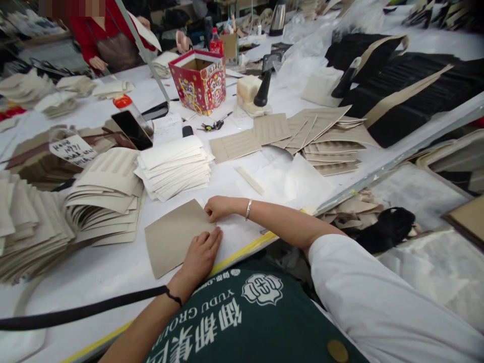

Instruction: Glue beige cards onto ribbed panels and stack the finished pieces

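Observation:
A beige rectangular sheet [170, 239] lies on the white table [113, 287] close to its yellow front edge. My left hand [202, 252] rests flat on the sheet's right part, fingers stretched out. At the sheet's upper right edge, my right hand [219, 208] is closed, its fingertips pressed together on the edge; what is between them is too small to make out. Behind the sheet sits a fanned stack of white sheets [176, 166]. Curved beige sheets [109, 194] are piled to its left. A narrow pale strip [249, 180] lies beyond my right hand.
Ribbed beige panels [321, 136] spread at the right, near black pieces [419, 96]. A red patterned box [199, 80], a phone [132, 130] and keys [217, 124] stand or lie farther back. Another person in red [113, 35] is across the table. A black strap [83, 307] crosses the lower left.

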`<state>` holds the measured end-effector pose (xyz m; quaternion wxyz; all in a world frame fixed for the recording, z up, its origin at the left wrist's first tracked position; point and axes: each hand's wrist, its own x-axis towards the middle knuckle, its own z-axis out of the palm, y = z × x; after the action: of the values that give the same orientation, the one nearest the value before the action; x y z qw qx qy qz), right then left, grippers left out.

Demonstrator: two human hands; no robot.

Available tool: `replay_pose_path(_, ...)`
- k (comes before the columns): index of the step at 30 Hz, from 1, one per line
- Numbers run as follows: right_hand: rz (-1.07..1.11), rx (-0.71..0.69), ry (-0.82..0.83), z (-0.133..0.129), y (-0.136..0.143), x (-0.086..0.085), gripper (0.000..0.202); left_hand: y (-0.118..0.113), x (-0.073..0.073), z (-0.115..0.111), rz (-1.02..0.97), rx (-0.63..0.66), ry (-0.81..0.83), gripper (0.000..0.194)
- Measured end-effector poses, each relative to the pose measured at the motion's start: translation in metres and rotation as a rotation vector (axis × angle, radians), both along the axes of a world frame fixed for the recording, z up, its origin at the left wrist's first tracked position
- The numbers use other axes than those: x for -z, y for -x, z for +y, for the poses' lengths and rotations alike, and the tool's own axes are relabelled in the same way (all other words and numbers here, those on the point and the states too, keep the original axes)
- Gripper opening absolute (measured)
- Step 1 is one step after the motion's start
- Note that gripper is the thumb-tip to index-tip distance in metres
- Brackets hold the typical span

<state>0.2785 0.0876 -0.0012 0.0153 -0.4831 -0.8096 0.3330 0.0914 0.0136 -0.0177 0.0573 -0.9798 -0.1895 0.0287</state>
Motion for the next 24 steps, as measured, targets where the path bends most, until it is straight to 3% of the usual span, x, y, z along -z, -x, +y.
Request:
replay_pose_path(10, -0.079, -0.041, -0.042, -0.002, 0.005, -0.003, 0.022, -0.006, 0.007, 0.01, -0.114, -0.028, 0.0, 0.03)
replay_pose_path(16, -0.076, 0.013, -0.023, 0.015, 0.001, -0.009, 0.022, -0.014, 0.004, 0.011, -0.107, -0.144, -0.029, 0.02)
replay_pose_path(24, -0.048, 0.018, 0.011, 0.026, -0.001, -0.004, 0.021, -0.017, 0.001, 0.014, -0.032, -0.239, 0.02, 0.017)
